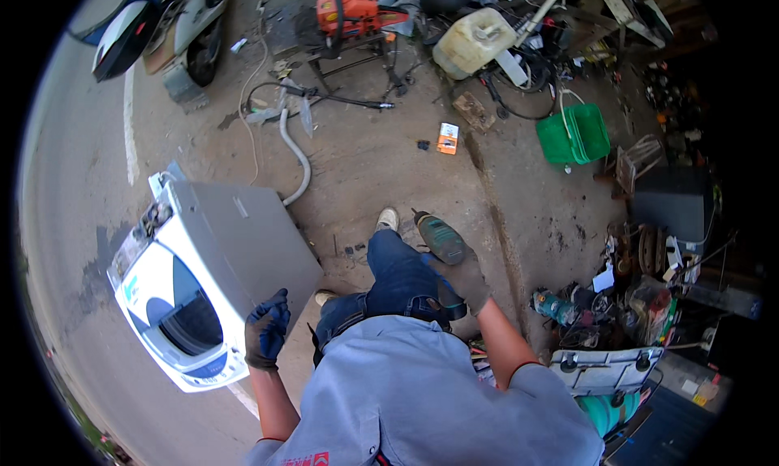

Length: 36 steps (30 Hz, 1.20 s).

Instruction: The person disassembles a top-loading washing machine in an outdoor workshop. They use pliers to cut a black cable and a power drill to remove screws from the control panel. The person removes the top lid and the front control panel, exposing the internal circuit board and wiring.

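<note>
My right hand (462,279), in a grey and blue work glove, is wrapped round a green cordless drill (443,240); its dark chuck points up and left, away from me. My left hand (267,330), gloved the same way, is held up with its fingers curled in. Whether something small sits in those fingers I cannot make out. Close to the left hand stands a white top-loading washing machine (243,243) with a grey side panel and a dark, see-through lid window. A grey drain hose (298,154) curves off behind it.
Ahead lie an orange chainsaw (349,13), a pale jerrycan (475,42) and an orange-white box (448,138). A green bucket (574,133) stands right of them. Tools and parts crowd the right side, near a wheeled grey stand (604,370). A scooter (182,32) is parked far left.
</note>
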Each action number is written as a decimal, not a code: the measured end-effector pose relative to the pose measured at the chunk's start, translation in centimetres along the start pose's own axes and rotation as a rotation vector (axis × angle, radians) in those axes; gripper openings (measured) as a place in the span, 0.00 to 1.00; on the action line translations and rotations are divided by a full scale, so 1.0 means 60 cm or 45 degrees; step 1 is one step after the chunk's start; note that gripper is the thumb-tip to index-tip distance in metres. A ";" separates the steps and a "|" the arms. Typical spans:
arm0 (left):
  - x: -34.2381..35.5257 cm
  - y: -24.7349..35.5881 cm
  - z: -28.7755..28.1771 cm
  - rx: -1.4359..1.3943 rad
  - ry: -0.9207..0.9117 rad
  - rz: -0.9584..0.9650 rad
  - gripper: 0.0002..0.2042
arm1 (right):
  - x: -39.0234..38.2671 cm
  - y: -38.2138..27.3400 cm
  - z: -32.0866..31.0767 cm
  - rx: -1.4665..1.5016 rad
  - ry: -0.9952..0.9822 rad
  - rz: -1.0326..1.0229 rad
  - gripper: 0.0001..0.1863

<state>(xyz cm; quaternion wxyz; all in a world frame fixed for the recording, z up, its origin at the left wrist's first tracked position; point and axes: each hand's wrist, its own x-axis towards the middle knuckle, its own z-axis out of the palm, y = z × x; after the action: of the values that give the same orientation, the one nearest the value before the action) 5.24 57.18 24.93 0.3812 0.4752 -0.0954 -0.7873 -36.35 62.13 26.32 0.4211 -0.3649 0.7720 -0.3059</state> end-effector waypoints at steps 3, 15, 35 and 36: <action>0.064 -0.023 0.099 0.251 -0.153 -0.108 0.11 | 0.023 0.003 -0.063 -0.213 0.006 0.151 0.44; 0.536 -0.241 0.413 1.244 -0.420 -0.576 0.09 | 0.056 0.202 -0.272 -0.633 -0.055 0.366 0.54; 1.195 -1.009 0.788 1.159 -0.339 -0.517 0.13 | 0.826 0.926 -0.444 -1.174 0.139 0.109 0.46; 1.198 -1.015 0.790 1.176 -0.359 -0.501 0.15 | 0.824 0.933 -0.444 -1.168 0.150 0.121 0.46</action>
<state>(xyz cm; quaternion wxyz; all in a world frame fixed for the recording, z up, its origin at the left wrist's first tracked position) -83.26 39.57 -29.71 -0.0399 0.4920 -0.3922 -0.7762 -95.46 56.52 -26.22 0.1853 -0.4598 0.8659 0.0666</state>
